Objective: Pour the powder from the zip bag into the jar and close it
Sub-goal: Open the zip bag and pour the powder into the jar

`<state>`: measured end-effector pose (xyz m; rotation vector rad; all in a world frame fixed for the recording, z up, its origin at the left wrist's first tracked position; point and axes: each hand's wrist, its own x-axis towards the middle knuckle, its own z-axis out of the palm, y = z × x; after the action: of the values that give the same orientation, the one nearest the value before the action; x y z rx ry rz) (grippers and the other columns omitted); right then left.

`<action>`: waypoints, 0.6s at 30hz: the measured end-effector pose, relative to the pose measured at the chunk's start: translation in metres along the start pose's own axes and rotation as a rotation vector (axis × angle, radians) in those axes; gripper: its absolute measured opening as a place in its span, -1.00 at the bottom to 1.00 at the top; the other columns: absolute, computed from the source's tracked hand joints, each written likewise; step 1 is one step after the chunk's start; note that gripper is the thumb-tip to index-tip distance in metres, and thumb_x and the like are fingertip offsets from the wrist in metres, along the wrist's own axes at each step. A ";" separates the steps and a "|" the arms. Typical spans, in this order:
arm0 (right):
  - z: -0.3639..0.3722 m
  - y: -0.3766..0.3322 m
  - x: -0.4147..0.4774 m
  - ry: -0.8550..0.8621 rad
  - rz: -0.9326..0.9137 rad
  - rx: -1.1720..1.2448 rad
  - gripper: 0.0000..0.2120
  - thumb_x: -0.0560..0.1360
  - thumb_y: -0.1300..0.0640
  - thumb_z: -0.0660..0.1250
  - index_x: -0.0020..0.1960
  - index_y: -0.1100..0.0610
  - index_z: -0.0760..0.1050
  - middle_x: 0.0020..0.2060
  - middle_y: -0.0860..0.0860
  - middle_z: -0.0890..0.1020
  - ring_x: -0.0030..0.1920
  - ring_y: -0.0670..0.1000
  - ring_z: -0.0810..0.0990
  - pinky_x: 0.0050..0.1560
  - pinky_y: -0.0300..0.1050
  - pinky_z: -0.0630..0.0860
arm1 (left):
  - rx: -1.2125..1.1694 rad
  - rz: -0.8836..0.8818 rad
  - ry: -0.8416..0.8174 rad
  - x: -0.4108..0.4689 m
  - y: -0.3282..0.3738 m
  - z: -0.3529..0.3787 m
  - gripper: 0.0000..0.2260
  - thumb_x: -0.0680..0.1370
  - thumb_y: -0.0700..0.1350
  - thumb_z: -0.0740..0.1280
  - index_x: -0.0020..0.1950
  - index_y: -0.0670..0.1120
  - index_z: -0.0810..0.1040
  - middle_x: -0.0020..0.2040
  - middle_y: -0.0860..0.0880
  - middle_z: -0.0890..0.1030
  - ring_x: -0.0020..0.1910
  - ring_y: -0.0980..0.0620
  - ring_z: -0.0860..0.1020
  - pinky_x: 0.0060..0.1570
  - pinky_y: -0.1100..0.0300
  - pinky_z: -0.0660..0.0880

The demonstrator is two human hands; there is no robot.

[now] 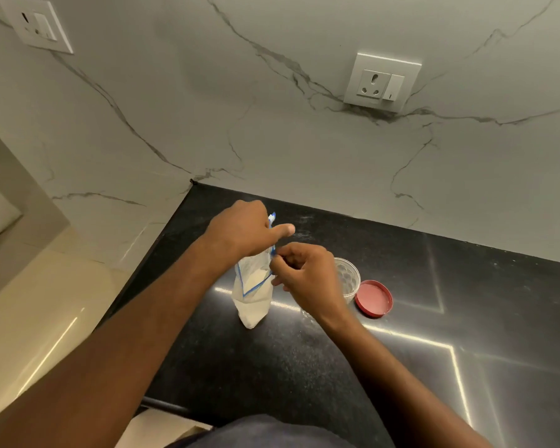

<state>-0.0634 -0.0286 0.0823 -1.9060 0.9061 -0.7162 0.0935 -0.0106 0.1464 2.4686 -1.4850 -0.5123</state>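
A clear zip bag (252, 295) with a blue seal strip stands upright on the black counter, white powder filling its lower part. My left hand (243, 231) grips the bag's top edge from the left. My right hand (304, 270) pinches the same top edge from the right, fingers closed on the blue strip. Just behind my right hand stands the clear plastic jar (349, 276), uncapped and partly hidden by that hand. Its red lid (373, 298) lies inside-up on the counter to the jar's right.
The black counter (434, 318) runs to the right and toward me, with a dusting of powder near the wall. Its left edge drops to a cream floor (46, 318). The marble wall behind carries two sockets (382, 82).
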 end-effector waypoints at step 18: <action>-0.076 0.033 0.025 0.304 0.259 0.453 -0.89 0.63 0.04 0.40 0.04 -0.01 0.70 -0.08 0.00 0.76 -0.04 0.04 0.75 -0.21 -0.17 0.68 | -0.261 0.492 0.535 -0.017 0.050 -0.045 -0.69 0.64 -0.05 0.42 -0.23 -0.21 0.65 -0.38 -0.14 0.63 -0.36 -0.14 0.60 -0.29 0.02 0.51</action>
<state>-0.1175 -0.0955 0.0902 -1.2766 1.0504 -0.9734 0.0638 -0.0193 0.2086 1.7564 -1.5791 0.0495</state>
